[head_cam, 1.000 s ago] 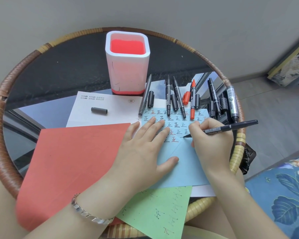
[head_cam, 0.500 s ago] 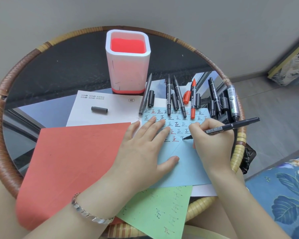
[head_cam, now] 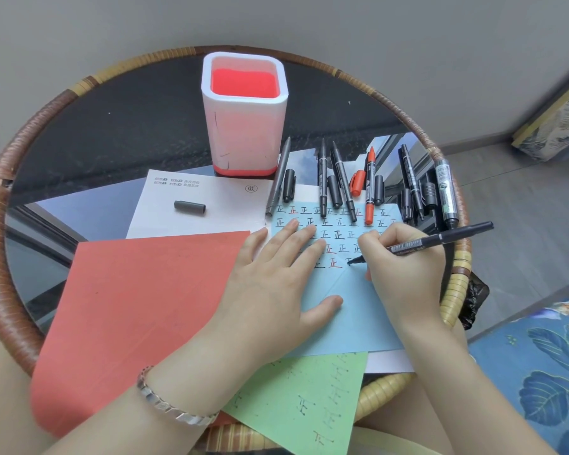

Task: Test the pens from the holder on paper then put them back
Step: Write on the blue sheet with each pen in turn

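Note:
My right hand (head_cam: 404, 264) grips a black pen (head_cam: 440, 239), its tip touching the light blue paper (head_cam: 352, 310), which is covered with rows of black and red characters. My left hand (head_cam: 276, 284) lies flat on that paper with fingers spread, holding it down. The white pen holder (head_cam: 243, 126) with a red inside stands at the back of the table, and I see no pens in it. Several uncapped pens lie in a row behind the blue paper, among them a grey pen (head_cam: 278, 177), an orange pen (head_cam: 369, 188) and a thick marker (head_cam: 447, 192). Loose caps sit between them.
A red sheet (head_cam: 128, 316) covers the table's left front, a green sheet (head_cam: 296, 399) with writing hangs over the front edge, and a white sheet (head_cam: 191, 192) carries a lone black cap (head_cam: 189, 206). The round glass table has a wicker rim (head_cam: 0, 257). Floor lies to the right.
The pen tip in my right hand has shifted slightly on the blue paper while writing a stroke. My left hand has stayed flat in place.

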The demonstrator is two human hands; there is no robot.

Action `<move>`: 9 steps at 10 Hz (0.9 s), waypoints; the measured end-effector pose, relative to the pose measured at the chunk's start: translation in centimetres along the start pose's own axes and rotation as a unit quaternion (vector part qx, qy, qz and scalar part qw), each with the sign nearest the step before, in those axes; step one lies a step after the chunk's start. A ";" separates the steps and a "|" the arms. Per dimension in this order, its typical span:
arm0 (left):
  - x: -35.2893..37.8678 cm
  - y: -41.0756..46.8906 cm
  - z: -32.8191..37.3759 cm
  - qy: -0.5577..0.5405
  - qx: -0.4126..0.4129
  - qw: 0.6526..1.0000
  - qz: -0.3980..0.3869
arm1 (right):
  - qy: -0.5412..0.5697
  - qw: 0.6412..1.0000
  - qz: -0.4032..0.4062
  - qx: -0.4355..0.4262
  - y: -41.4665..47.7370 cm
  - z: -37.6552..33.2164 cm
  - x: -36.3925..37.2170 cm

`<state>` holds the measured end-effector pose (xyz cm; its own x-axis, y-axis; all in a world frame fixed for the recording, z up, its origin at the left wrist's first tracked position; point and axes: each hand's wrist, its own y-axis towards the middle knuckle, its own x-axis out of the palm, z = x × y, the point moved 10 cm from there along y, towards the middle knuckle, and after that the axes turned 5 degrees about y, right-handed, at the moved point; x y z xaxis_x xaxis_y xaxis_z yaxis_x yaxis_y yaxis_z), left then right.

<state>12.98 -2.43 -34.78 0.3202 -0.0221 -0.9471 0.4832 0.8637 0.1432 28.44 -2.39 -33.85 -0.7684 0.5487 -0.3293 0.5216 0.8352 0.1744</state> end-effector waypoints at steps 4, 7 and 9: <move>0.2 0.0 0.0 0.003 -0.001 1.000 -0.011 | -0.002 1.000 -0.007 -0.013 -0.1 -0.2 0.2; 0.2 0.0 0.0 0.010 0.003 1.000 -0.013 | 0.036 0.999 0.038 0.002 0.1 0.4 -1.2; 0.3 0.0 0.2 0.021 0.004 0.999 -0.030 | 0.082 0.996 0.026 -0.018 0.6 0.4 -1.2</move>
<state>13.25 -2.50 -35.05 0.2565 -0.0526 -0.9651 0.5074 0.8572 0.0881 29.76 -2.55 -33.70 -0.7928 0.5871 -0.1635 0.5507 0.8051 0.2204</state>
